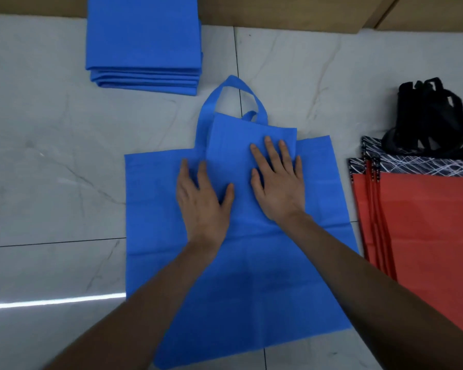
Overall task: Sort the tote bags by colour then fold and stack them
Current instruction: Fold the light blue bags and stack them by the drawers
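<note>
Palms press flat on the bag (241,276): the left hand (202,198) and the right hand (277,182) are both spread, fingers straight, gripping nothing. The blue bag lies open on the floor (51,156), under both hands and running back beneath the forearms. Under the right hand's fingers sits a narrower flap (233,145), with the left thumb touching its edge. The loops (233,84) poke out just beyond the fingertips. My worry is that thin cloth slides on smooth tile, so a lopsided push could drag the flap askew and set a crooked crease. The loops, left sticking out, could also make a lump that tips the pile. Counting up: two hands, one bag being worked and two loops. One stack (143,41) of folded blue lies well beyond the left hand, some four or five layers, though I cannot separate them for sure. Red bags (425,222) lie fanned just right of the right hand, about four by their edges, with black straps (433,116) bunched beyond.
</note>
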### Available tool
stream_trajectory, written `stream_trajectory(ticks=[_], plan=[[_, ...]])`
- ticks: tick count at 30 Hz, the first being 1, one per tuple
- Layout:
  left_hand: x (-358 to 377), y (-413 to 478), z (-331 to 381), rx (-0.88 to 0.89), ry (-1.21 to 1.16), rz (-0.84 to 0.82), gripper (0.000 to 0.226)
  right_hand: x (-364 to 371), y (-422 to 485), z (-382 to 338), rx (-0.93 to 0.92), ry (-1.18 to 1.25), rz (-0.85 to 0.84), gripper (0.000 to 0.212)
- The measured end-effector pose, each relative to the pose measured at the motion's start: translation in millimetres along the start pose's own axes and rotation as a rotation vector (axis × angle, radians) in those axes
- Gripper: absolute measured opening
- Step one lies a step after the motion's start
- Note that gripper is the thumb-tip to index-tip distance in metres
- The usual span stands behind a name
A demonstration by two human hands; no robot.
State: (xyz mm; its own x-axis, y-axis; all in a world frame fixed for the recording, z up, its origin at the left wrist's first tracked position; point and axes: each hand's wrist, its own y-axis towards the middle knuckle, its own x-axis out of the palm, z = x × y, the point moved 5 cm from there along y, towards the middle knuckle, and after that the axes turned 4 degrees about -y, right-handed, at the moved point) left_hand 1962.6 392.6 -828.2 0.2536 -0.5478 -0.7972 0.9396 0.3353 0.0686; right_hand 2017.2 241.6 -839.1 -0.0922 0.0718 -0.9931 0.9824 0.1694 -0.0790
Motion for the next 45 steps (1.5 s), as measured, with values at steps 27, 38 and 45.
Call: stream_trajectory(ticks=[27,38,45], plan=[[-27.0,-37.5,-58.6,0.183,0.336,-0.244,0.063,7.8,-74.1,-43.5,-0.129,0.268,0.128,0.054],[-29.1,-37.1,-58.4,0.174,0.271,-0.289,0.067,7.3,-105.6,-27.3,0.801,0.848,0.033,0.045],[-54.2,-28.6,-51.1,0.124,-0.068,-0.290,0.067,-28.0,-101.7,-43.0,0.491,1.089,0.016,0.020]])
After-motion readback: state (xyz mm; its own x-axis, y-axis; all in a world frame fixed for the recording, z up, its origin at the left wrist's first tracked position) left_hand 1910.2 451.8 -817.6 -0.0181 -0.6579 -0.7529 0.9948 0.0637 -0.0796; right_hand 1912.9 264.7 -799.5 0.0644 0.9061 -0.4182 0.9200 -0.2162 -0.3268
